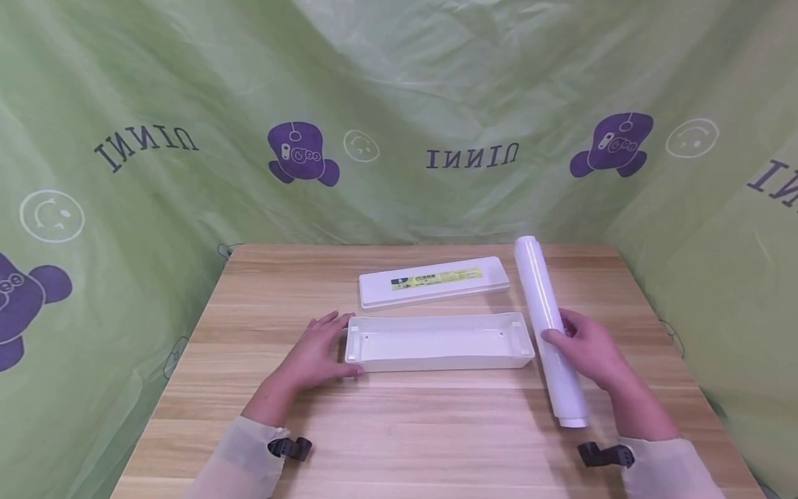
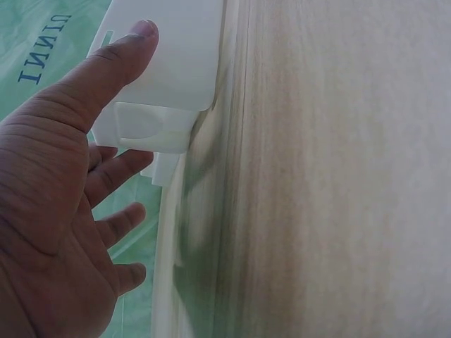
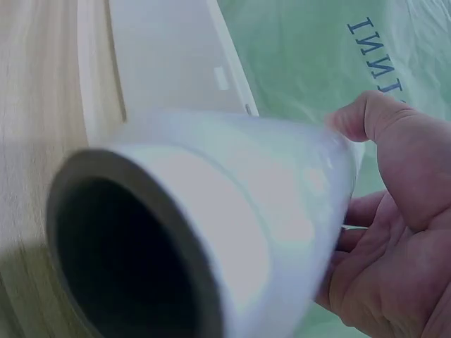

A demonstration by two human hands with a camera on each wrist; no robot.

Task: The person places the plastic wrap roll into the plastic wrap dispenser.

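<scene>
The white roll [image 1: 542, 305], pinched between thumb and fingers by the nearer right hand [image 1: 589, 350], is just beside the right end of the lidless box [image 1: 439, 364], long axis crosswise to it, while the left hand [image 1: 314, 355] grips the box's left end.

- a light-brown wood-grained bench [image 1: 424, 443], its streaks running from side to side
- a creased green sheet [image 1: 405, 76] hanging behind the bench and along both its sides
- purple cartoon figures [image 1: 303, 154] printed on the sheet
- white-outlined smiley faces [image 1: 361, 146] beside them
- dark purple lettering [image 1: 472, 156] in between
</scene>
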